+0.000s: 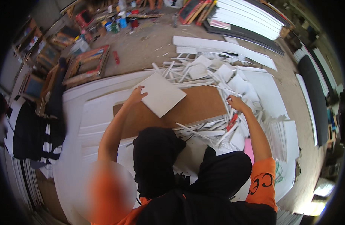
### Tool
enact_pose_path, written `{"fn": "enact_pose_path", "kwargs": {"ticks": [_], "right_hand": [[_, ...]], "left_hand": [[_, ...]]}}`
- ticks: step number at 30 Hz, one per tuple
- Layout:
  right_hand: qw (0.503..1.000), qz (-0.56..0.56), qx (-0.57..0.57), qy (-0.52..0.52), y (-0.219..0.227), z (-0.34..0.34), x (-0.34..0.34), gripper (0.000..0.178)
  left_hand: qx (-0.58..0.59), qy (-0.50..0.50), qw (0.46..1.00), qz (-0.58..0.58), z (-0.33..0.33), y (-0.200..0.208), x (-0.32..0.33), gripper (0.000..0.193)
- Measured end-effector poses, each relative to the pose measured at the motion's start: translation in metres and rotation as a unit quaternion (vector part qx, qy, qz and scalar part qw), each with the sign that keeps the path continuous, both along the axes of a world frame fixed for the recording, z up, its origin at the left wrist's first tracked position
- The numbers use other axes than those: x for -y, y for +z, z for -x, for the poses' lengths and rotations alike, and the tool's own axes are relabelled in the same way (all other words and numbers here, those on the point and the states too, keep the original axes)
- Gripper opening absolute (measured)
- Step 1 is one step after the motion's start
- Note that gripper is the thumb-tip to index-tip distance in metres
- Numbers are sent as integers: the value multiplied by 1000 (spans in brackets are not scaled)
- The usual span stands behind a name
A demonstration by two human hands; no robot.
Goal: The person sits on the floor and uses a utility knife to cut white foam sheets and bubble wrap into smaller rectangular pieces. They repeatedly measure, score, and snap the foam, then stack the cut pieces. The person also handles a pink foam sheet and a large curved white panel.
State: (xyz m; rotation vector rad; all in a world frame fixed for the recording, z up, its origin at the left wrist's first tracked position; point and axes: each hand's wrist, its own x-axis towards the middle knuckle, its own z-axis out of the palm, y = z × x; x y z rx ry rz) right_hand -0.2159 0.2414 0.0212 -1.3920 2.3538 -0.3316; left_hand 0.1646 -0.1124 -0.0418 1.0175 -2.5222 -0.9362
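Left hand [136,96] grips white square panel [161,94] edge; right hand [236,103] pinches white strip [223,100] from offcut pile [217,71] beside it

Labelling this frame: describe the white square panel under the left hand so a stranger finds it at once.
Start at the brown wooden board lying amid white panels. On its upper left edge rests a flat white square panel, turned corner-down like a diamond, with the left hand on its left corner. Unlike the heaped white offcuts beyond, it is whole and lies alone.

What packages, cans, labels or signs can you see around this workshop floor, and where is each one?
Paint cans: far end of the floor, top left of centre; small cylinders, blue, red and white.
Printing on the orange sleeve: lower right; dark marks on orange.
No signs or screens that can be made out.
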Motion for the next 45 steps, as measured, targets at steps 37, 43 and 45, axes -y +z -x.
{"fn": "enact_pose_path", "kwargs": {"ticks": [37, 43, 45], "right_hand": [[876, 249, 114, -398, -88, 19, -117, 30], [867, 230, 83, -435, -159, 5, -146, 26], [873, 256, 39, -413, -163, -6, -127, 35]], "left_hand": [[-94, -222, 934, 265, 215, 151, -151, 24], [17, -292, 923, 248, 255, 134, -178, 27], [30, -291, 928, 231, 260, 125, -180, 27]]}}
